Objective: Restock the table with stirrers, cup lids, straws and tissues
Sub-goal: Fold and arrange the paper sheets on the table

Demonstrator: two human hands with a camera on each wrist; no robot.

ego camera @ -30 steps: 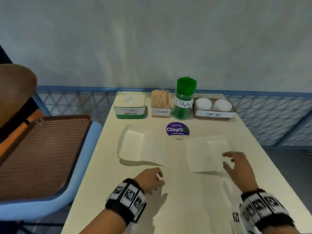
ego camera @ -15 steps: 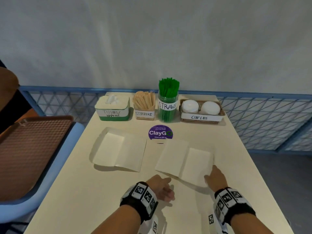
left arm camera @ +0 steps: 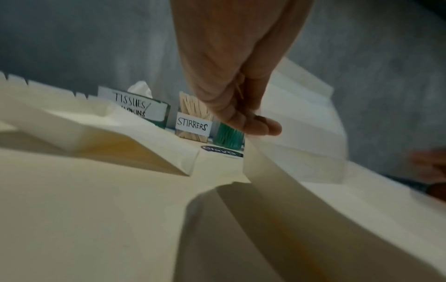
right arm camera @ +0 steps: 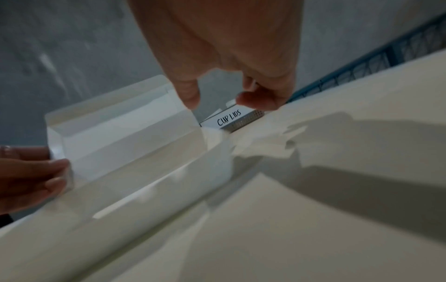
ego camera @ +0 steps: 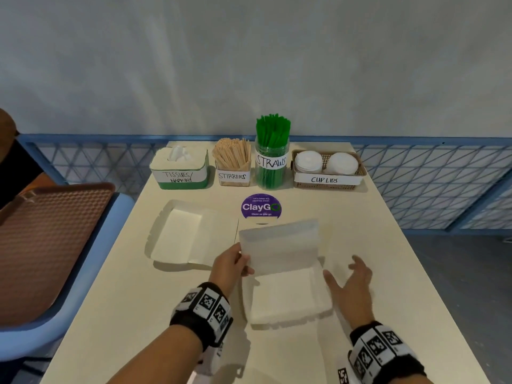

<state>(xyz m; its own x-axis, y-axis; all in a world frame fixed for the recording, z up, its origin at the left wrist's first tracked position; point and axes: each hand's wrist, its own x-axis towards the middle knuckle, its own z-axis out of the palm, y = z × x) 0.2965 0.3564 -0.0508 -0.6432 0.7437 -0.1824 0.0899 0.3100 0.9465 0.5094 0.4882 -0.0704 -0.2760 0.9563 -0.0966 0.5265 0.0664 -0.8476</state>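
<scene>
Along the far edge of the worktop (ego camera: 388, 273) the four labelled holders stand in a row: tissue box (ego camera: 180, 169), stirrer holder (ego camera: 233, 163) packed with wooden sticks, straw jar (ego camera: 272, 159) full of green straws, and the cup-lid basket (ego camera: 328, 169) with two white stacks. By the look of it the restocking itself is largely done; all four holders appear full. What seems left is clearing the white paper boxes from the middle of the worktop.

One flat box (ego camera: 191, 234) lies open toward the left edge. The nearer box (ego camera: 285, 275) sits at the near middle, its far flap raised upright. The left hand (ego camera: 228, 266) pinches the left end of that flap between thumb and fingers (left arm camera: 255, 126). The right hand (ego camera: 350, 284) hovers just beside the box's right side, fingers (right arm camera: 190, 93) spread and loosely bent, holding nothing.

Half a second earlier this box lay unfolded flat on the worktop, the left hand rested near it with nothing in it, and the right hand touched its right edge. Now the flap stands up and the box has come nearer the near edge.
</scene>
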